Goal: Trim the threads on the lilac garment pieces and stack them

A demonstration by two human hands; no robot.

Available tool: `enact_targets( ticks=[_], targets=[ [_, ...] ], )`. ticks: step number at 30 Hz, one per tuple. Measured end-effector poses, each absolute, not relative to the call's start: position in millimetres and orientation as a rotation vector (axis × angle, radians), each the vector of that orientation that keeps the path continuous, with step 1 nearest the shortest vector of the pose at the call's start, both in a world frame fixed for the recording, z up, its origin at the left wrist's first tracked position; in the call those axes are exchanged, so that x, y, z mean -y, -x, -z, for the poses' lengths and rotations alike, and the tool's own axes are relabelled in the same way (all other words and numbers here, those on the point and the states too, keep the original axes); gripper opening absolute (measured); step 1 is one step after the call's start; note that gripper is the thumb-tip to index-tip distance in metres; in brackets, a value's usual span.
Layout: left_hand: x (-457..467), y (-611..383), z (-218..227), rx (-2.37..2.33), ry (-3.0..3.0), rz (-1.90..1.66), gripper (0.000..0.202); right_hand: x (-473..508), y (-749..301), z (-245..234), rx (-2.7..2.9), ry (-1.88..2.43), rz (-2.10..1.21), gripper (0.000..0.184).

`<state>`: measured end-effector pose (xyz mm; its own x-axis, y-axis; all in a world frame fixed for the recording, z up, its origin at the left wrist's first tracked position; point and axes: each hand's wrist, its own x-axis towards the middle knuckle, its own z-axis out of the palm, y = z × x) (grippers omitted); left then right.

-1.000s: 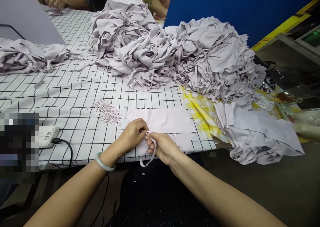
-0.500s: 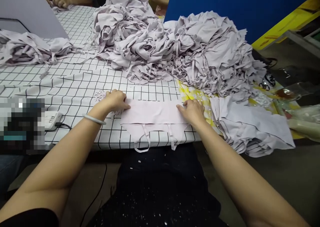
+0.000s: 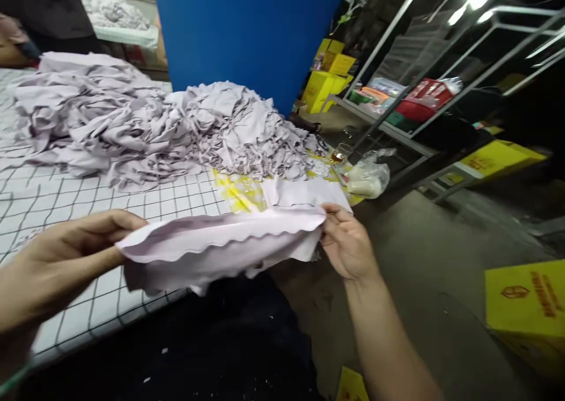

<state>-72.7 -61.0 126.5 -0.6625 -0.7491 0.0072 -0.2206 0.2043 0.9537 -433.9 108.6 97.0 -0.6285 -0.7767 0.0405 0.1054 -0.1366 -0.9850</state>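
Note:
A pale pink strappy garment [image 3: 229, 242], which looks like a camisole top, hangs in the air between my hands above the table's front edge. My left hand [image 3: 83, 254] pinches one end of it between thumb and fingers. At the opposite end my right hand [image 3: 346, 236] has its fingers closed on the cloth. The upper edge gapes a little, and the lower part droops in folds with the straps mostly out of sight. Just behind the right hand, a stack of similar flat pieces [image 3: 304, 190] lies at the table's right end.
Large heaps of the same pale garments [image 3: 101, 115] cover the back of the checked tablecloth [image 3: 185, 198]. Behind them stands a blue panel [image 3: 238, 30]. To the right are a metal rack [image 3: 388, 124], a clear plastic bag [image 3: 368, 174] and a yellow box [image 3: 525, 301] on the floor.
The garment lay flat on the table under both hands; now they hold it up, stretched between them. The view has swung right, bringing the rack and yellow boxes in.

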Motion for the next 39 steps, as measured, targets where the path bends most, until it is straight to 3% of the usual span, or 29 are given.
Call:
enact_targets(
  ticks=[4, 7, 15, 18, 21, 26, 29, 33, 35, 37, 39],
  targets=[
    [46.9, 195.1, -113.2, 1.800, -0.717, 1.970, 0.032, -155.0, 522.8, -107.0, -1.776, 0.840, 2.051, 0.035],
    [58.4, 283.9, -95.7, 1.623, -0.723, 2.148, 0.041, -151.7, 587.0, -98.8, -1.917, 0.868, 2.078, 0.037],
    [129.9, 413.6, -38.6, 1.846, -1.100, 1.730, 0.037, -53.6, 700.4, -25.2, -2.352, 1.019, 1.632, 0.038],
    [135.2, 418.7, -32.0, 1.941, -1.147, 1.552, 0.028, -43.7, 706.5, -6.8, -2.448, 1.060, 1.500, 0.034],
    [125.5, 419.7, -31.7, 2.052, -1.058, 1.294, 0.014, -44.1, 698.7, -6.0, -2.539, 1.199, 1.402, 0.042],
    [98.8, 431.6, -15.1, 2.713, -0.683, 0.553, 0.051, -35.6, 685.4, 5.7, -2.521, 1.698, 0.646, 0.062],
    [91.9, 431.8, -9.3, 2.889, -0.765, 0.511, 0.068, -38.0, 692.5, 29.7, -2.475, 1.616, 0.384, 0.069],
    [93.6, 399.1, -22.9, 2.855, -0.791, 0.631, 0.074, -30.2, 711.2, 40.5, -2.532, 1.589, 0.320, 0.078],
    [93.9, 366.5, -29.4, 2.727, -0.834, 0.739, 0.075, -7.6, 700.1, 24.9, -2.671, 1.643, 0.453, 0.077],
    [93.3, 329.4, -29.9, 2.549, -0.944, 0.837, 0.071, 29.5, 657.8, -1.2, -2.678, 1.871, 0.755, 0.065],
    [93.2, 295.0, -26.0, 2.364, -1.037, 0.885, 0.065, 78.6, 584.5, -28.6, -2.346, 2.224, 1.022, 0.049]
  ],
)
